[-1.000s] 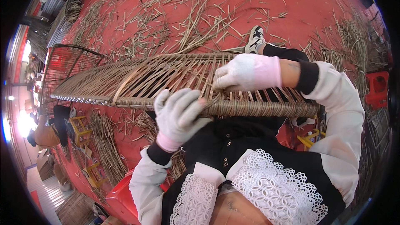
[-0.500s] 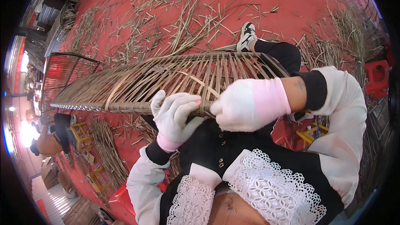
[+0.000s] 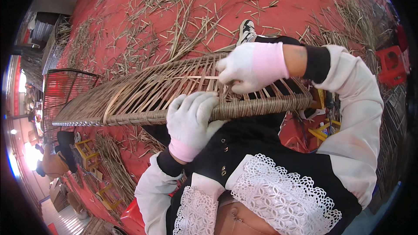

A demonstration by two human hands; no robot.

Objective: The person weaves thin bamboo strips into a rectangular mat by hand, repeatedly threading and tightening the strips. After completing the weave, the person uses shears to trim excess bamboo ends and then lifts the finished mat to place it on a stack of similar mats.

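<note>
A long panel of brown woven strands lies across my lap, its near rim tightly wrapped. My left hand, in a white glove with a pink cuff, is closed around this rim near the middle, thumb below and fingers on top. Above the openwork, my gloved right hand is curled with its fingertips pinched on a thin plant strand, which runs down toward the rim beside my left fingers. The strand's far end is hidden by the glove.
Loose dry strands litter the red floor. A wire rack stands past the panel's left end. Yellow stools are at the left, a red stool at the far right. My shoe shows beyond the panel.
My right hand has risen from the near rim and moved away from me, over the openwork. The panel's wrapped rim is now uncovered on the right. My left hand keeps its grip.
</note>
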